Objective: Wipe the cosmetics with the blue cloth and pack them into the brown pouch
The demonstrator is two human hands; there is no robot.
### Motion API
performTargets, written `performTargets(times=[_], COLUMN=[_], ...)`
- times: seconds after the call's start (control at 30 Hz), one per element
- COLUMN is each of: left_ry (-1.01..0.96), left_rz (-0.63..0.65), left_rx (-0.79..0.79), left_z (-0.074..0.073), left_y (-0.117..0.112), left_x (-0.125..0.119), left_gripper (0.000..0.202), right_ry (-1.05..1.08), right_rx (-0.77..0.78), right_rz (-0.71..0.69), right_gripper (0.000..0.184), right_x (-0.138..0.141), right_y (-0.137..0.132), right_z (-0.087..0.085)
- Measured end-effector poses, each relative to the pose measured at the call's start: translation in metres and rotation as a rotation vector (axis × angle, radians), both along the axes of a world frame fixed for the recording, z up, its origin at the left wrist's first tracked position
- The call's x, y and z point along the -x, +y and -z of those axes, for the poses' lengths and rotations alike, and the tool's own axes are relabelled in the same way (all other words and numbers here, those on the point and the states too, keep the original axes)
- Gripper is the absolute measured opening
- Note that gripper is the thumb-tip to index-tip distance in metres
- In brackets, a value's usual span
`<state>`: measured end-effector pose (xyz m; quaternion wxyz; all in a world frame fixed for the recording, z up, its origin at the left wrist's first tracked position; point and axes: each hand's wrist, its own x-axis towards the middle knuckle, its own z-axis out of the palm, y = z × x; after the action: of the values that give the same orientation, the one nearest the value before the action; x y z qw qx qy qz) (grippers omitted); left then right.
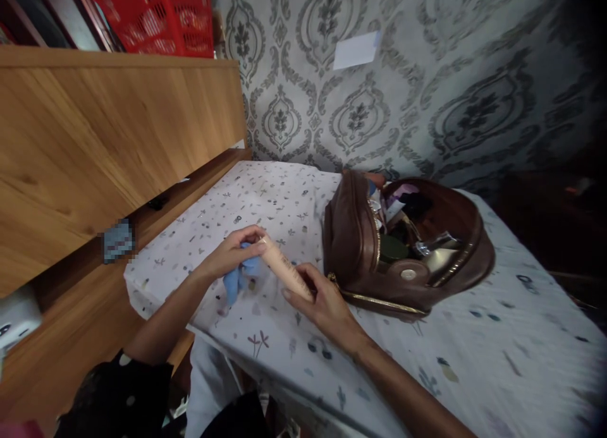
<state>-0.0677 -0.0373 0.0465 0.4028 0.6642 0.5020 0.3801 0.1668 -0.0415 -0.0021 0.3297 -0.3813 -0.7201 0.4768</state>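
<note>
My right hand [325,302] is closed round the lower end of a peach-coloured tube [283,267] with small printing on it. The tube is tilted, its upper end pointing left. My left hand [239,251] pinches a blue cloth [231,284], which hangs below the fingers and touches the tube's upper end. Just right of my hands, a brown leather bag [348,229] lies unzipped on the printed tablecloth [279,204]. Inside it are several items, among them a dark green round thing [391,248] and a shiny clear packet [439,242].
A wooden cabinet [118,122] borders the table on the left, with a red plastic basket [190,21] on top. Behind stands a patterned wall [294,78] bearing a white paper [355,51]. A white object [19,318] is at the far left.
</note>
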Motion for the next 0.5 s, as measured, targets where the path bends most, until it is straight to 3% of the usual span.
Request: performTargets(times=[0.27, 0.5], left_ry=[-0.088, -0.157], left_rz=[0.101, 0.031], left_rx=[-0.012, 0.049], left_z=[-0.0034, -0.003], left_y=[-0.0004, 0.0003], left_x=[0.004, -0.0016], left_gripper=[0.037, 0.039], right_ry=[0.3, 0.426], right_rx=[0.632, 0.717], right_rz=[-0.291, -0.315], right_gripper=[0.055, 0.067], right_x=[-0.0068, -0.0048], right_y=[-0.0028, -0.0042], right_z=[-0.0085, -0.0076])
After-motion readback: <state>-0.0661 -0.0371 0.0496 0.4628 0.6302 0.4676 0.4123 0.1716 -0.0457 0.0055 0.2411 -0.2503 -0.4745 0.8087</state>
